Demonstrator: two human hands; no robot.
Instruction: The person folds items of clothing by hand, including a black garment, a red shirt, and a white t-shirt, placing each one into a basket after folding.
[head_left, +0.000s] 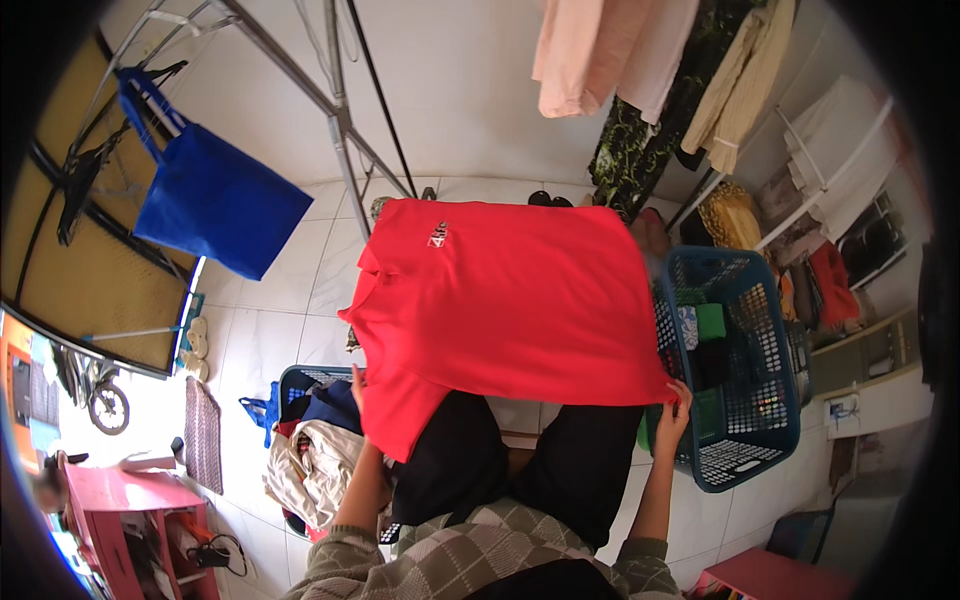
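A red collared shirt (517, 300) lies spread out sideways before me, its collar to the left and its hem to the right. It bears small writing on the chest. My left hand (360, 394) is at the shoulder and sleeve side, mostly hidden behind the red cloth, so its grip does not show. At the lower corner of the hem, my right hand (676, 409) pinches the fabric between its fingers. Below the shirt, my knees in black trousers (457, 457) are partly covered by it.
A blue perforated basket (757, 442) holding a few folded cloths stands at right. Rumpled clothes (322, 457) fill another basket at left. A blue bag (217, 199) hangs from a metal rack (341, 120) at upper left. Garments (592, 60) hang at upper right.
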